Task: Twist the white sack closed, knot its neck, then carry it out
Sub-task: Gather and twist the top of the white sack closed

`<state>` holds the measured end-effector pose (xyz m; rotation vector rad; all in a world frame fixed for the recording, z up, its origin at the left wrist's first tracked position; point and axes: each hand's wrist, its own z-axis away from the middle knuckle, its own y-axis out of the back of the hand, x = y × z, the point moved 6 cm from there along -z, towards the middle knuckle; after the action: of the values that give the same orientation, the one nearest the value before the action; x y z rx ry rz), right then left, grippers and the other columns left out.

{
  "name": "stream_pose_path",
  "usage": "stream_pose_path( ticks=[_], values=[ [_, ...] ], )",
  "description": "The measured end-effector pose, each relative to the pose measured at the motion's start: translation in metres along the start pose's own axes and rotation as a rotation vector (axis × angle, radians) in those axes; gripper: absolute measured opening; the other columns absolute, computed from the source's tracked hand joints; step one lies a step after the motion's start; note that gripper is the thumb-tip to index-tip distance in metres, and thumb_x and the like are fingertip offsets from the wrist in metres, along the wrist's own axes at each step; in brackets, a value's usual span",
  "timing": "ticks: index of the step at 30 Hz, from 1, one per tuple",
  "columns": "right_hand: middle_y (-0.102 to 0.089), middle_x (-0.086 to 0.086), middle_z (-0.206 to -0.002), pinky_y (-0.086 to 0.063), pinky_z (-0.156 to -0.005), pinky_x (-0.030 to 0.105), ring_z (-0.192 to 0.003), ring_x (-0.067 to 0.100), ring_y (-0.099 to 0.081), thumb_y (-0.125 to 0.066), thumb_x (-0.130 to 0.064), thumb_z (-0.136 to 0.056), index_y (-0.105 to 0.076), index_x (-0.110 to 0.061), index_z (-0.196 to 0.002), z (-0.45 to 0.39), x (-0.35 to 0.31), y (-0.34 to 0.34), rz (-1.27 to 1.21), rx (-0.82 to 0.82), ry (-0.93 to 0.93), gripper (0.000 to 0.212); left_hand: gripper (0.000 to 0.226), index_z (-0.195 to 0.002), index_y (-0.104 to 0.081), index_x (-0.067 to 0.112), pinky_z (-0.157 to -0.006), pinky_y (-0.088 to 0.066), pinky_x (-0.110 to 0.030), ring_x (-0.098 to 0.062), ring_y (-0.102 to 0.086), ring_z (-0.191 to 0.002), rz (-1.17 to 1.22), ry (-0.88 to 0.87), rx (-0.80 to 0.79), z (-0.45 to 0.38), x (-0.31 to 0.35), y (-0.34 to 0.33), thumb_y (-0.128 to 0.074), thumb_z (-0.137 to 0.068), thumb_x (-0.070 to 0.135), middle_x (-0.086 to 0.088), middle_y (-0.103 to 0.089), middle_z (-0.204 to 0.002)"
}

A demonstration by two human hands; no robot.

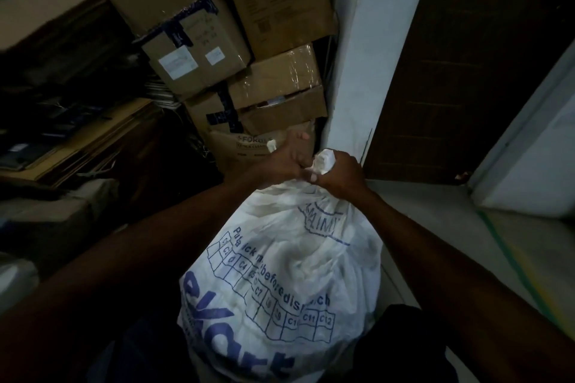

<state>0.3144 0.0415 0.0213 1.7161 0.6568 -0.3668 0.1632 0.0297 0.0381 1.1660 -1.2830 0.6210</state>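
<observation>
A bulging white sack [289,261] of crinkled woven plastic, printed with blue lettering and a numbered grid, fills the lower centre of the frame. Its top narrows to a gathered neck in mid-frame, where both fists meet. The left hand [287,158] is closed tight on one white end of the fabric, which pokes out past the knuckles; the right hand [340,172] is clenched on the other bunched tail. Beyond, taped brown cardboard boxes [217,40] stack up beside a pale wall edge [367,56] and a dark wooden door [466,56].
</observation>
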Motion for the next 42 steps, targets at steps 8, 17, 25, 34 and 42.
stream_pose_path(
  ticks=[8, 17, 25, 34, 42],
  values=[
    [-0.074, -0.005, -0.1, -0.052, -0.074, 0.025, -0.092, 0.015, -0.069, -0.061, -0.076, -0.053, -0.069, -0.026, -0.107, 0.001, 0.006, -0.002, -0.023, 0.066, -0.018, 0.074, 0.09, -0.129, -0.035, 0.019, -0.077, -0.059, -0.032, -0.019, -0.06, -0.105, -0.506, -0.137, 0.055, -0.003, 0.005, 0.017, -0.094, -0.06, 0.025, -0.006, -0.05, -0.128],
    [-0.075, -0.007, -0.089, -0.059, -0.077, 0.038, -0.084, 0.011, -0.071, -0.07, -0.061, -0.057, -0.072, -0.027, -0.097, 0.006, 0.022, -0.002, -0.205, 0.091, 0.004, 0.052, 0.03, -0.119, -0.066, 0.015, -0.089, -0.053, -0.046, -0.032, -0.066, -0.105, -0.768, 0.025, 0.194, 0.0, -0.032, 0.069, -0.067, -0.09, 0.022, -0.011, -0.069, -0.114],
    [-0.072, -0.008, -0.104, -0.057, -0.086, 0.039, -0.097, 0.015, -0.069, -0.07, -0.073, -0.058, -0.064, -0.031, -0.11, 0.002, 0.002, -0.002, -0.236, 0.087, -0.043, 0.067, 0.021, -0.085, -0.068, 0.005, -0.061, -0.053, -0.033, -0.021, -0.069, -0.071, -0.324, -0.027, 0.331, 0.007, -0.001, 0.025, -0.062, -0.083, 0.025, -0.011, -0.072, -0.078],
    [-0.036, -0.002, -0.152, -0.036, -0.113, 0.044, -0.139, 0.019, -0.037, -0.077, -0.086, -0.03, -0.022, -0.028, -0.152, 0.006, -0.012, 0.011, -0.062, -0.138, -0.045, 0.146, 0.024, -0.11, -0.069, 0.007, -0.083, -0.059, -0.031, -0.023, -0.071, -0.089, 0.179, 0.085, 0.252, 0.011, 0.001, -0.001, -0.054, -0.092, 0.002, -0.012, -0.072, -0.104],
    [-0.069, 0.002, -0.097, -0.05, -0.074, 0.032, -0.093, 0.027, -0.066, -0.06, -0.066, -0.062, -0.062, -0.025, -0.095, 0.002, -0.026, 0.012, 0.112, 0.125, 0.045, 0.053, 0.038, -0.116, -0.072, 0.013, -0.101, -0.05, -0.052, -0.032, -0.068, -0.108, 0.114, -0.038, 0.175, 0.02, 0.016, 0.009, -0.063, -0.079, 0.02, -0.013, -0.073, -0.113]
  ],
)
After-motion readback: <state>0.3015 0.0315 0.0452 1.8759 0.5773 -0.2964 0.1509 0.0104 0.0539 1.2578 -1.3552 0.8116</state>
